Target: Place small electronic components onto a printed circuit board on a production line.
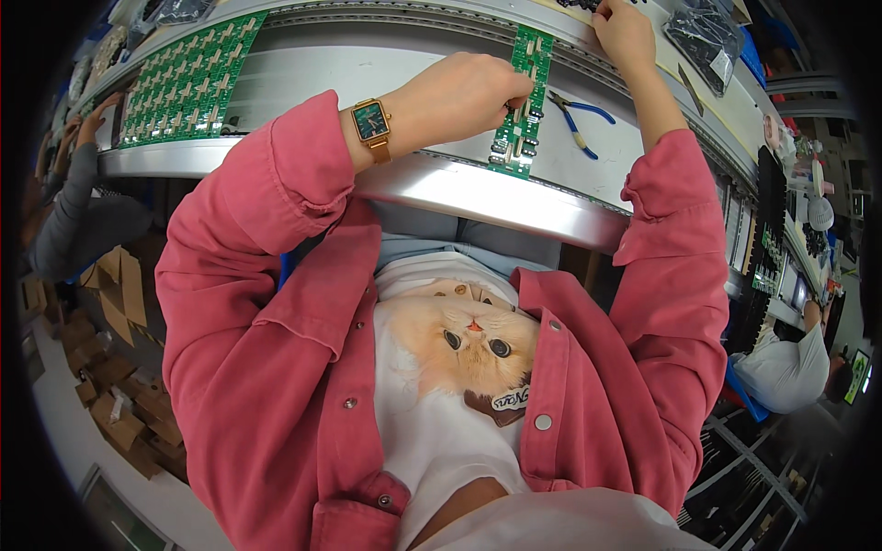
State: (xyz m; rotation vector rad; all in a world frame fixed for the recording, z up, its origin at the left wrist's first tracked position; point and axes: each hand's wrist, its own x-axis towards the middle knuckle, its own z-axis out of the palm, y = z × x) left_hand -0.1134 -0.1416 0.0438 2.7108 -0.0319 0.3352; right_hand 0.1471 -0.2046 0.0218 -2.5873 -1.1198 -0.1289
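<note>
1. Nearest: the bench's metal edge (496,191) runs across in front of the pink jacket (266,367). The watch (371,122) is on the left wrist.
2. The left hand (470,90) reaches over the edge from the left. Its fingers are curled and narrow, tips at the left side of the board (520,147). A dark spot shows at the tips; whether it is a part held or one already seated cannot be told.
3. The board, a green strip, lies lengthwise away from the person, its near end at the metal edge. It carries dark and pale parts and passes partly beneath the left fingertips.
4. Step in hand, as judged: handwork on a small part at the board's middle. The next move calls for a fine, steady pinch without disturbing neighbouring parts.
5. The pliers (581,129) lie just right of the board, handles toward the person, in neither hand.
6. The right hand (627,35) is at the far side, well apart from the pliers. Its fingers are bent near some dark pieces (581,5); any grip cannot be told.
7. Far left, a panel of green boards (188,84) lies on the bench; far right, a bag (704,41).
</note>
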